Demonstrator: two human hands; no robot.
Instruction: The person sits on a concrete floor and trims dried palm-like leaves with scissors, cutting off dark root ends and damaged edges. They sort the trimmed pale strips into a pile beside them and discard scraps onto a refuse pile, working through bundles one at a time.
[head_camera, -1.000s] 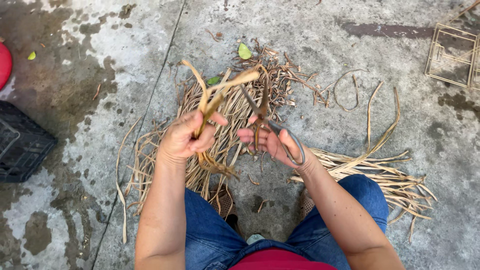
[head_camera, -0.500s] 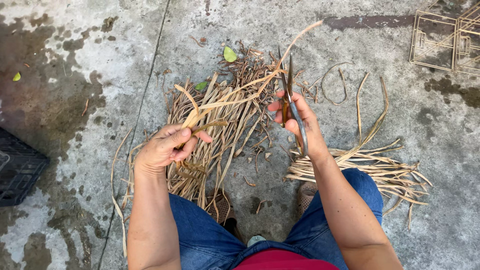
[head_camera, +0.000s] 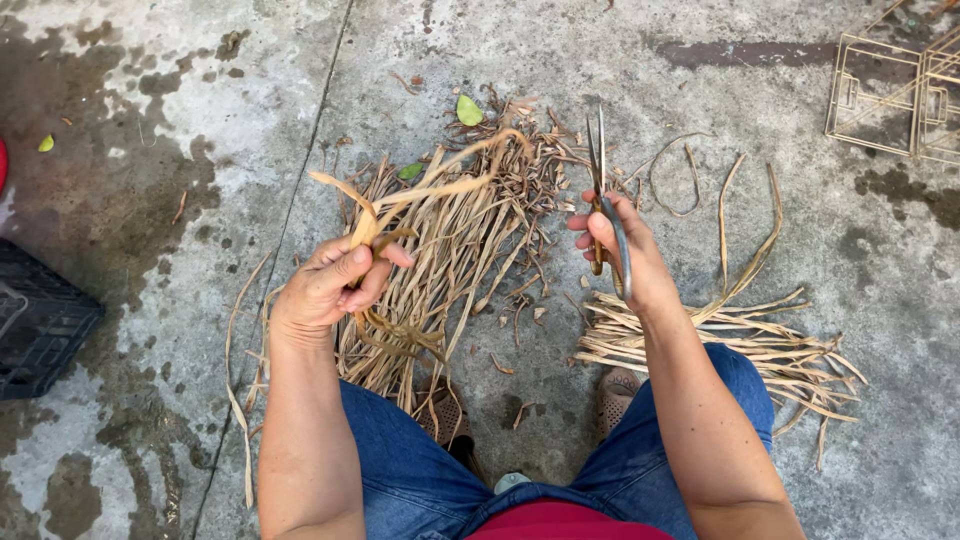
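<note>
Dried leaf strips (head_camera: 385, 205), tan and curling, are gripped in the left hand (head_camera: 330, 285) of a person crouched on a stained concrete floor (head_camera: 200, 120), the fingers (head_camera: 372, 272) curled and pressed around the gathered stems so that the loose ends fan up and away toward the far side. At the far left edge a black plastic crate (head_camera: 40, 320) sits on the damp floor. Below and behind the held strips, a heap of uncut leaves (head_camera: 450, 250) lies spread between the knees and the far side of the scene, with a green leaf (head_camera: 468, 110) at its far end. To the right, the right hand (head_camera: 620, 250) holds a pair of scissors (head_camera: 603, 190) upright, blades pointing away and nearly together, fingers wrapped through and around the handles; hand and blades stand apart from the held strips. Right again, a tidier bundle of trimmed strips (head_camera: 740, 335) rests on the floor beside the right knee. Wire frames (head_camera: 890, 90) stand at the far right corner.

Judging from the pose, a clean cut calls for keeping the strips taut and bunched in the left hand, bringing the blades square across them well clear of the gripping fingers.
</note>
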